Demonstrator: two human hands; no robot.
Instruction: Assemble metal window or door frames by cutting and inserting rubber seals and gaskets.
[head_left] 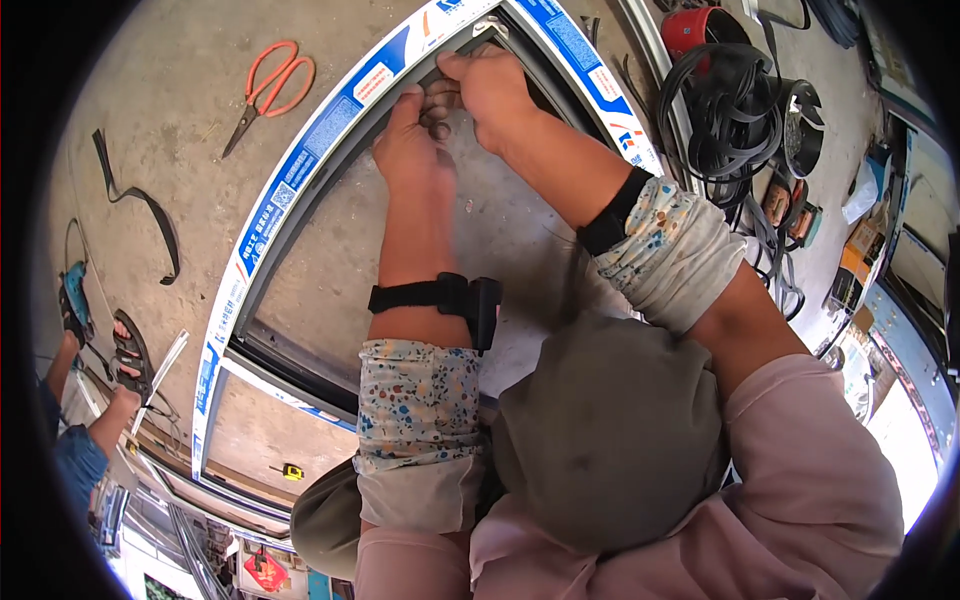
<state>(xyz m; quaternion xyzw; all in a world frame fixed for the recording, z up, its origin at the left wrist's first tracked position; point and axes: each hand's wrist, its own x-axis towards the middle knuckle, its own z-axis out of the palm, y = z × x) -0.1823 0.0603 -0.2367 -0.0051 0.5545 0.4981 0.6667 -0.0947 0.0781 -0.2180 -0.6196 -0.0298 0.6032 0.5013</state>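
Observation:
A large window frame (pixel 305 150), covered in blue-and-white protective film outside and dark grey along its inner edge, lies over the concrete floor before me. Both hands meet at the inner edge near its far corner. My left hand (pixel 412 145) has its thumb pressed up against the dark edge, with its fingers curled under. Just to the right, my right hand (pixel 492 92) is closed too, its thumb and bent fingers at the same edge beside the left fingers. Whatever thin piece they may pinch is hidden by the fingers.
Orange-handled scissors (pixel 268 92) and a black strip (pixel 150 215) lie on the floor at left. Coiled black strips (pixel 725 110) and a red bucket (pixel 695 32) stand at right. A tape measure (pixel 291 471) lies lower left, near another person's arm (pixel 105 425) and a blue power drill (pixel 75 295).

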